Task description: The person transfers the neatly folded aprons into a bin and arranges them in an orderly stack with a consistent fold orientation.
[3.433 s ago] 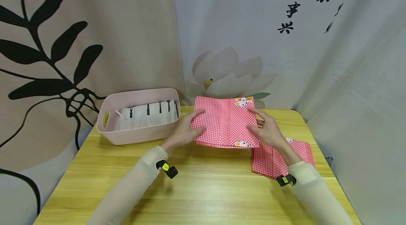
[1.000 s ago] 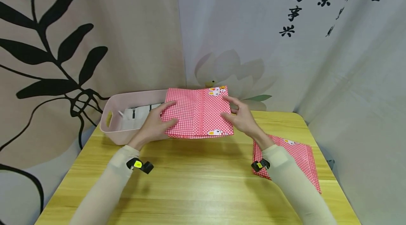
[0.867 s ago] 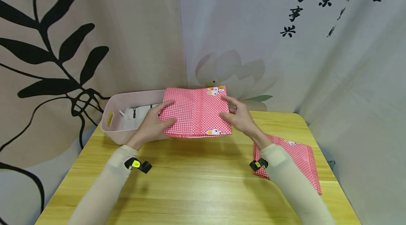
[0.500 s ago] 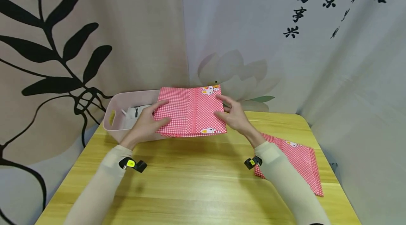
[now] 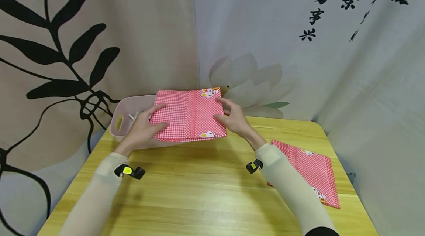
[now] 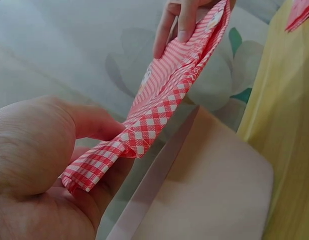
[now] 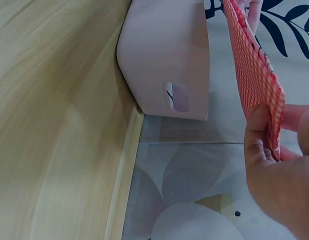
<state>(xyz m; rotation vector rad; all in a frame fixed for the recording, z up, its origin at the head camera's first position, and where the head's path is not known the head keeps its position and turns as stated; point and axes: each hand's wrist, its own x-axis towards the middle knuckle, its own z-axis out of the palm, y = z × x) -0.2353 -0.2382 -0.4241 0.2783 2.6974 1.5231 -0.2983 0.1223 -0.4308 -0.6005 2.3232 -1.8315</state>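
A folded red-and-white gingham cloth (image 5: 189,114) with rabbit prints at two corners is held in the air by both hands. My left hand (image 5: 141,127) pinches its left edge, thumb on top and fingers underneath, as the left wrist view shows. At the opposite edge my right hand (image 5: 234,118) grips it between thumb and fingers. The cloth (image 7: 254,70) hangs clear above a pale pink plastic bin (image 7: 167,45) in the right wrist view. In the head view it covers most of the bin's opening, hiding nearly all of the contents.
Another folded gingham cloth (image 5: 313,169) lies on the right of the wooden table (image 5: 199,191), partly behind the right sleeve. The bin (image 5: 136,101) stands at the table's back left, against a fabric curtain (image 5: 159,36). A bit of white material (image 5: 132,116) shows inside.
Both hands have carried the gingham cloth leftward, from beside the bin to over it. White items with black tabs in the bin are now mostly covered. The second cloth stays on the table.
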